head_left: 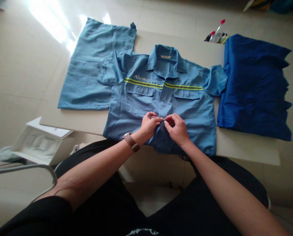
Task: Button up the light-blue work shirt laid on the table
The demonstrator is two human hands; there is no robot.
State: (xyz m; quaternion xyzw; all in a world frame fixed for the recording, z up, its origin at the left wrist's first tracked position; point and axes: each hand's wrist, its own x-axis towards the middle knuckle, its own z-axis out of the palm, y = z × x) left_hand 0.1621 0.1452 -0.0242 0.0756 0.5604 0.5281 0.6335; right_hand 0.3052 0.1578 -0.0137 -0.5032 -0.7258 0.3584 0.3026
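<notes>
A light blue short-sleeved work shirt (138, 98) lies face up with its collar away from me. A yellow-edged stripe crosses its chest above two flap pockets. My left hand (150, 125) pinches the shirt's front placket a little below the pockets. Right beside it, my right hand (177, 128) is closed on the same placket, thumb and forefinger together. The fingertips of both hands almost meet there; a button between them is too small to make out. Below my hands the placket edge hangs slightly folded toward me.
The shirt lies on a pale low table (247, 147). Folded light blue cloth (92, 68) is at the left, partly under a sleeve; dark blue cloth (254, 88) is at the right. Red-capped bottles (219, 32) stand behind. A white box (43, 141) sits at the lower left.
</notes>
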